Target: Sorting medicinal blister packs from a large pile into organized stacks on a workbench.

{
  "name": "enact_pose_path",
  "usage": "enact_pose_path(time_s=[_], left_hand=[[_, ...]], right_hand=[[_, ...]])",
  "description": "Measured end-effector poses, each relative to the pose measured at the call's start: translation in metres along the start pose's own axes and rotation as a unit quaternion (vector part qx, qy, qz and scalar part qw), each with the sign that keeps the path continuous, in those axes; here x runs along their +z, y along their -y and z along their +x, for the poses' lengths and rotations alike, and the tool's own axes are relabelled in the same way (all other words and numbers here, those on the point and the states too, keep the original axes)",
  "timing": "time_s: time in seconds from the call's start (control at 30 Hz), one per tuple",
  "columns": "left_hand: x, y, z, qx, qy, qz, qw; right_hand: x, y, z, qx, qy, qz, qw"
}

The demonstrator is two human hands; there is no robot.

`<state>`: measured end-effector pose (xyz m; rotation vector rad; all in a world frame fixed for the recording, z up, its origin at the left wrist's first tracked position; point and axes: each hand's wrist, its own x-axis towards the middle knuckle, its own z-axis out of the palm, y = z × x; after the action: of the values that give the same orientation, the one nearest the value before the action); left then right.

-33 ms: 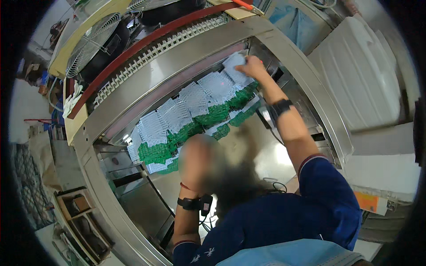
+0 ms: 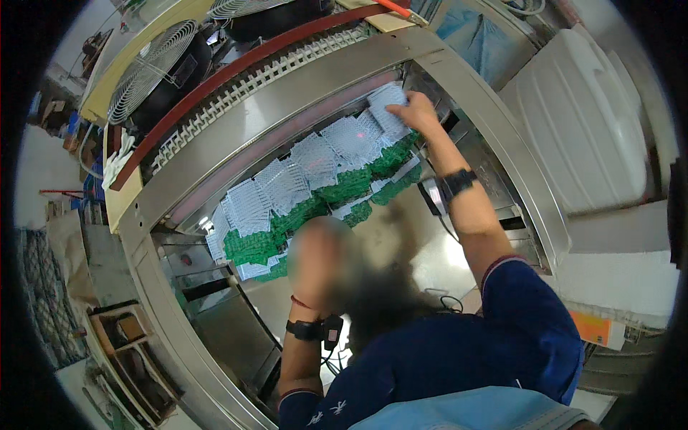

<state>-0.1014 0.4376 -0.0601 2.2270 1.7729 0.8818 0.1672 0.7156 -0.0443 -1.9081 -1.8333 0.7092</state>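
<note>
Pale, grid-patterned panels (image 2: 313,159) lie in overlapping fanned stacks along the far side of a metal-framed bay. Green edges (image 2: 344,185) show in layers along their near side. At the right end, my right hand (image 2: 418,112) grips the edge of the last pale panel (image 2: 388,102), with its thumb over the face and its other fingers partly hidden. My left hand (image 2: 319,258) is in front of the stacks at the lower left, close to the green edges. It is blurred, so its fingers and anything in them cannot be made out.
A wide metal frame (image 2: 287,89) surrounds the bay. Beyond it are a row of white pegs (image 2: 265,79) and black fans with wire guards (image 2: 154,72). A large white plastic bin (image 2: 573,129) stands at the right. Dark cables (image 2: 450,301) hang near my body.
My right hand has shifted slightly to the right, and the panel at the right end has moved a little with it. My left hand has stayed in place.
</note>
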Motion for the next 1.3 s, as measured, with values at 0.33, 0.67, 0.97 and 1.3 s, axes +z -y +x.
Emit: enact_pose_path(time_s=[0.33,0.67,0.97,1.3], left_hand=[[0.026,-0.039,0.037,0.069,-0.029,-0.033,0.997],[0.039,0.032,0.079,-0.013,-0.001,0.18,0.984],[0.047,0.019,0.084,-0.01,0.006,0.162,0.987],[0.029,0.002,0.051,-0.019,0.07,0.174,0.982]], right_hand=[[0.045,0.01,-0.025,-0.027,-0.017,0.074,0.997],[0.072,0.094,-0.073,-0.026,0.049,-0.117,0.992],[0.054,0.078,-0.059,0.018,0.136,0.073,0.988],[-0.031,-0.004,-0.177,-0.054,0.12,0.053,0.99]])
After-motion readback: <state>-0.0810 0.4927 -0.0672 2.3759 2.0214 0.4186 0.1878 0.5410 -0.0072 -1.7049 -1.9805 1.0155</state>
